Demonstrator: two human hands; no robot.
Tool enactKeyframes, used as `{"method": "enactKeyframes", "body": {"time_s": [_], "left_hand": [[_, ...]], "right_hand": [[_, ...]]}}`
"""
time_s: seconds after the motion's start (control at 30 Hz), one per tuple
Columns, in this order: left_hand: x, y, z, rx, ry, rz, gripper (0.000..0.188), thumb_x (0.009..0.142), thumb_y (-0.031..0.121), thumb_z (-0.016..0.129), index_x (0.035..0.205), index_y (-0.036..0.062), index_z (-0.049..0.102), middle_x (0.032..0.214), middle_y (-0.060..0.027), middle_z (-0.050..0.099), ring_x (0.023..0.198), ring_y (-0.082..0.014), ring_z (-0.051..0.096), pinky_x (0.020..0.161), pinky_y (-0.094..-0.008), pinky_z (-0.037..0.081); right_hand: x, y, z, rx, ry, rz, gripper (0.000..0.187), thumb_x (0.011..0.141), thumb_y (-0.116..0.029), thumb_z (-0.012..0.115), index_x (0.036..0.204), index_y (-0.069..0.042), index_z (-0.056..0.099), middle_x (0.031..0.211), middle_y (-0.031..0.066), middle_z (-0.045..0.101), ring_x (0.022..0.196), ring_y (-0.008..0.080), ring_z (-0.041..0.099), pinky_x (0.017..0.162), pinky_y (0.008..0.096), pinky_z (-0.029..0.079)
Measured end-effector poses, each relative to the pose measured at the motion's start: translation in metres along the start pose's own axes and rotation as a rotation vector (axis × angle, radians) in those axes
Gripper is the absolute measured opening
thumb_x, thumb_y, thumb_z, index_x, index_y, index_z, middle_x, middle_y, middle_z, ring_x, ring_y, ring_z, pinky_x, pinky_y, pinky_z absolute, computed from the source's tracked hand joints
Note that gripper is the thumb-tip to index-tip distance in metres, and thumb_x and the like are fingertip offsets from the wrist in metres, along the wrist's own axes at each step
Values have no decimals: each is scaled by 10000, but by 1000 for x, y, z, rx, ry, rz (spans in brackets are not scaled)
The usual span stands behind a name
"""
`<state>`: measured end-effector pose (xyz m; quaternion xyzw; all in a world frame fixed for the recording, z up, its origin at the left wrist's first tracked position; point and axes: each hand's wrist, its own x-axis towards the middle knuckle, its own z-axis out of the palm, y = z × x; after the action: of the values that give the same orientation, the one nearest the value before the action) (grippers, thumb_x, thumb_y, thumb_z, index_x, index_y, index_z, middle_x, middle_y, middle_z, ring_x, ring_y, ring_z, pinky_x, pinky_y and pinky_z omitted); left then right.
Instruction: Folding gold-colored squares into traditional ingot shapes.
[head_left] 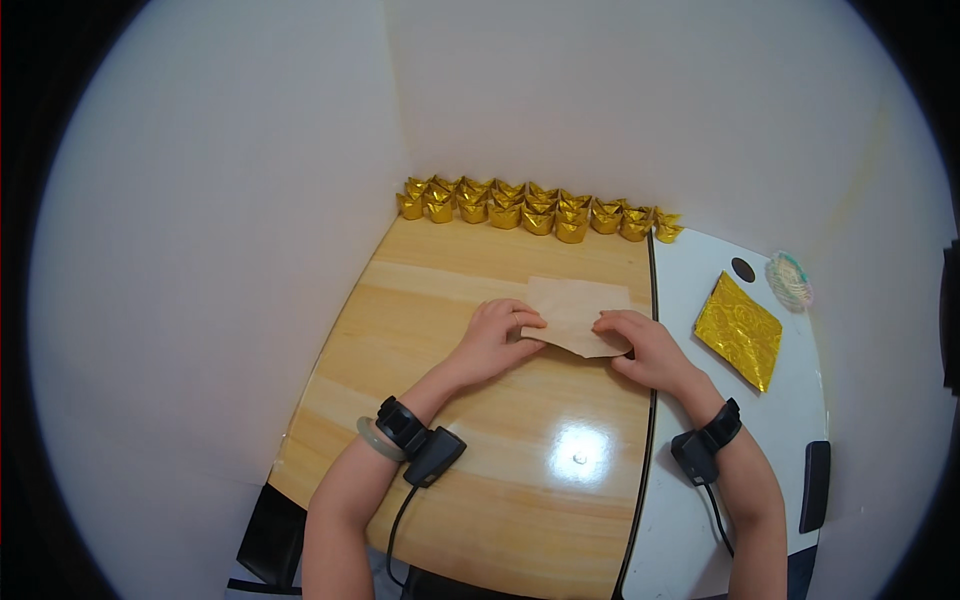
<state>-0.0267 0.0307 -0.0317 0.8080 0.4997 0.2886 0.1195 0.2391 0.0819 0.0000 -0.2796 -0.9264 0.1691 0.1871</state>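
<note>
A tan rectangular sheet of paper (577, 305) lies over the wooden table, its near edge lifted a little and bent. My left hand (502, 332) pinches the near left corner between thumb and fingers. At the near right corner, my right hand (642, 347) holds the same sheet, fingers on top and thumb underneath. The thumbs are partly hidden by the paper. To the right of my right hand, a gold patterned foil sheet or stack (740, 330) rests on the white surface.
Several folded gold foil ingot shapes (538, 215) stand in rows along the back wall. A dark oval (742, 270) and a clear iridescent item (790, 281) sit at the far right. Cabled black devices are strapped to both wrists. Walls (220, 230) rise at left and back.
</note>
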Motion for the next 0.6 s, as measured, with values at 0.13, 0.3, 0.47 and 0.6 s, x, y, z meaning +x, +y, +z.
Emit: {"method": "enactKeyframes", "body": {"time_s": [0.13, 0.3, 0.47, 0.6], "left_hand": [[2, 2, -2, -852, 86, -319, 288, 868, 170, 561, 1114, 21, 564, 1113, -87, 555, 1071, -192, 516, 965, -298, 360], [10, -3, 0, -1383, 401, -423, 263, 883, 107, 506, 1128, 13, 532, 1010, -92, 599, 1028, -179, 545, 912, -296, 406], [16, -10, 5, -1586, 588, -605, 217, 878, 99, 488, 1079, 36, 539, 927, -60, 601, 906, -161, 577, 818, -279, 444], [46, 14, 3, -1425, 747, -751, 180, 863, 69, 481, 1017, 37, 568, 871, -42, 613, 804, -130, 587, 718, -246, 458]], "right_hand": [[0, 4, 3, 41, 41, -11, 422, 698, -161, 655, 1099, -82, 546, 1140, 124, 546, 1081, 295, 517, 913, 358, 436], [9, -15, -3, -78, 65, -83, 427, 739, -267, 695, 1099, -87, 554, 1155, 116, 536, 1062, 289, 519, 873, 357, 451], [17, -56, 2, 353, 37, 140, 316, 821, -270, 633, 1043, -48, 595, 912, 84, 645, 794, 202, 624, 719, 300, 490], [7, -110, 19, 981, -412, 412, 501, 892, -384, 546, 1192, 14, 496, 924, 112, 639, 814, 150, 630, 706, 257, 500]]}}
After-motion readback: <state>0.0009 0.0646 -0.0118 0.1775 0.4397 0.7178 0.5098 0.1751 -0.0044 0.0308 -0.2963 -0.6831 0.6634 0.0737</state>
